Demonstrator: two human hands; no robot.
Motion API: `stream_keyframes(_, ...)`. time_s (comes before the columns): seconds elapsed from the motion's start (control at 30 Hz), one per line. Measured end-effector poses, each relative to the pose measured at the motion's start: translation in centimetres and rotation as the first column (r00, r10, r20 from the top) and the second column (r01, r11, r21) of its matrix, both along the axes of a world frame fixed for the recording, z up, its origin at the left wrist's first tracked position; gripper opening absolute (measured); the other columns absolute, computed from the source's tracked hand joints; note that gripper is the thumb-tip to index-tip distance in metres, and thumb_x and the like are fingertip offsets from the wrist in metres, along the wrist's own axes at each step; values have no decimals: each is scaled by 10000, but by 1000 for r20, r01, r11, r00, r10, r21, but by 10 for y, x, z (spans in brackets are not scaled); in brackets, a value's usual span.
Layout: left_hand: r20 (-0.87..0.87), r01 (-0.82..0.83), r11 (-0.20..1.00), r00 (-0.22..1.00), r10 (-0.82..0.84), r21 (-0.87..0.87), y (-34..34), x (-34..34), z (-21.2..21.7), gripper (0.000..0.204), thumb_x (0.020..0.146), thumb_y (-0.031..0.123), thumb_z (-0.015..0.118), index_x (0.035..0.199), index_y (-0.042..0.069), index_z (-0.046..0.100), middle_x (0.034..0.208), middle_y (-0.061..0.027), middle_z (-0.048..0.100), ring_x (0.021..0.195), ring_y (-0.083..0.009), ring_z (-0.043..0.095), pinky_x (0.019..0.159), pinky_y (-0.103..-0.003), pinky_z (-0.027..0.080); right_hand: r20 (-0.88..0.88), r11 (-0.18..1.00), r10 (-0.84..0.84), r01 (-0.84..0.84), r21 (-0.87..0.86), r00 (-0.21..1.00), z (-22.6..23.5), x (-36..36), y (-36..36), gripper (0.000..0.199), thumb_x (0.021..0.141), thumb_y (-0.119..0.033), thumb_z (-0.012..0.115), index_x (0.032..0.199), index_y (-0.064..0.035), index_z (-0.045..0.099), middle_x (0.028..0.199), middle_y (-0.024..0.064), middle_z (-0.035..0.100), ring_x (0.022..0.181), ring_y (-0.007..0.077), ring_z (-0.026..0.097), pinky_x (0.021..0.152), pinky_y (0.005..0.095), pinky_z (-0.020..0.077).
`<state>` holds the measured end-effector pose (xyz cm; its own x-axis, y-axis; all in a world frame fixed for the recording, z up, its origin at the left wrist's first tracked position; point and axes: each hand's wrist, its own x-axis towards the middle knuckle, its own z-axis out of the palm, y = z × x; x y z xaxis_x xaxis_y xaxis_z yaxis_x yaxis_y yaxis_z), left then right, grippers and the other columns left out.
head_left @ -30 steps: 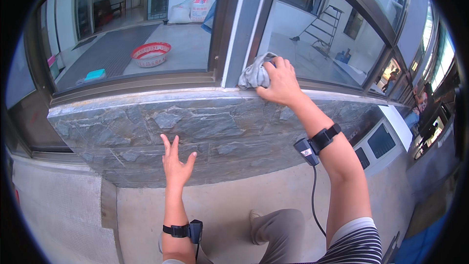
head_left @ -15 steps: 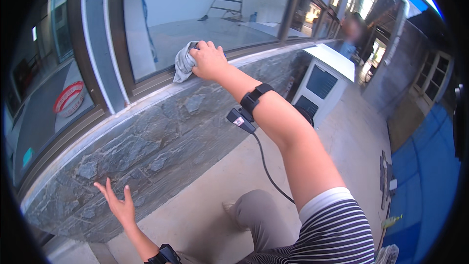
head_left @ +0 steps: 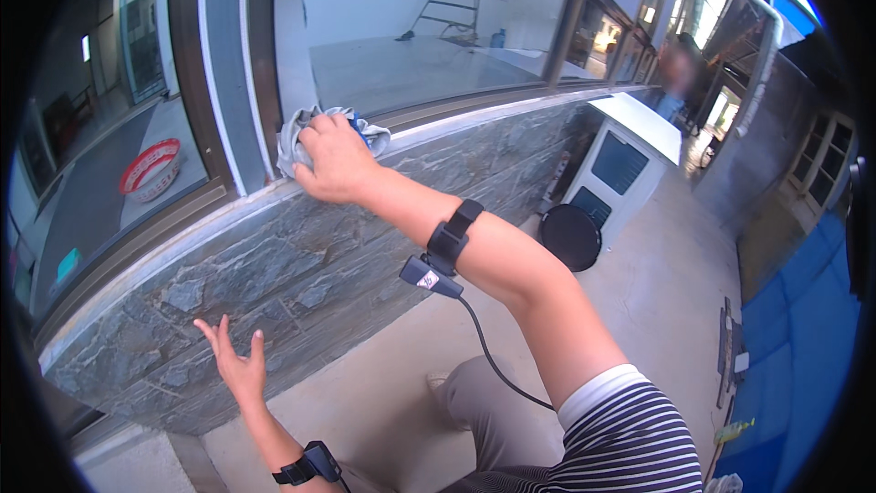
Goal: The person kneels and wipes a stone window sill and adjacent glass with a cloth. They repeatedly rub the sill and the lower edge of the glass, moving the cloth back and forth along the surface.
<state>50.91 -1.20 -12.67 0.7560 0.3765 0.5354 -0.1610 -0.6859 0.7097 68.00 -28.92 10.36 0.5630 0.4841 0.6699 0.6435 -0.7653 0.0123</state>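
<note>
Under my right hand (head_left: 336, 157) is a crumpled grey cloth (head_left: 294, 132) with a bit of blue showing. My fingers press it against the lower corner of the brown window frame (head_left: 438, 107), where the frame meets the pale sill (head_left: 456, 128). The cloth hides that corner. My left hand (head_left: 239, 358) hangs lower down in front of the grey stone wall (head_left: 301, 256), fingers spread, holding nothing. Black straps with small devices circle both my forearms, and a cable runs from the right one.
A white cabinet (head_left: 630, 160) stands against the wall to the right, with a round black object (head_left: 570, 237) beside it. Behind the left pane is a red basket (head_left: 151, 170); a stepladder (head_left: 453, 0) shows through the larger pane. A person (head_left: 677, 82) is farther off, near blue sheeting (head_left: 794, 347).
My right hand has slid the cloth left along the sill to the frame's corner. My left hand stays spread, nearly in place. The view has shifted slightly.
</note>
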Motion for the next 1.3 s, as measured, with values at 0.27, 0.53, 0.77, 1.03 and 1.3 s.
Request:
stream_keyframes(0.27, -4, -38, 997, 999, 38, 62, -5, -6, 8, 596, 826, 134, 762, 1367, -7, 555, 1668, -212, 172, 1480, -386, 343, 1049, -387, 454, 14, 999, -33, 33, -25, 999, 1, 25, -53, 347, 800, -275, 701, 1060, -46, 674, 1196, 158, 575, 1147, 359, 530, 943, 464, 502)
stream_keyframes(0.53, -49, -26, 999, 998, 28, 44, -3, -10, 17, 609, 784, 247, 807, 1287, -35, 609, 1653, -238, 189, 1432, -413, 407, 1031, -416, 470, 185, 957, -179, 128, 260, 966, 9, 63, -149, 168, 735, -142, 723, 839, -27, 661, 830, 179, 667, 749, 377, 634, 661, 465, 512)
stream_keyframes(0.77, -53, 20, 1000, 998, -21, -16, -1, -15, 23, 604, 778, 236, 814, 1273, -44, 610, 1645, -252, 195, 1393, -428, 452, 1000, -422, 495, -41, 996, -83, 85, 32, 996, 11, 3, -17, 408, 778, -319, 751, 1064, -30, 716, 1143, 230, 628, 1096, 413, 572, 959, 475, 481)
stream_keyframes(1.03, -48, -2, 998, 999, 4, 55, -3, -11, 16, 541, 793, 186, 781, 1267, -23, 624, 1667, -234, 129, 1427, -427, 406, 1037, -435, 468, 209, 967, 247, -255, 13, 946, -15, 35, -45, 329, 767, -280, 777, 918, -15, 653, 1033, 183, 604, 1053, 383, 562, 922, 469, 479)
stream_keyframes(1.3, -64, 5, 999, 998, -3, 34, -4, -10, 25, 459, 785, 225, 799, 1170, 3, 686, 1639, -274, 184, 1388, -456, 441, 1039, -460, 459, -158, 410, -896, 910, 62, 415, 5, 69, -280, 387, 852, -326, 717, 1164, -97, 707, 1269, 222, 587, 1177, 409, 575, 1011, 467, 489)
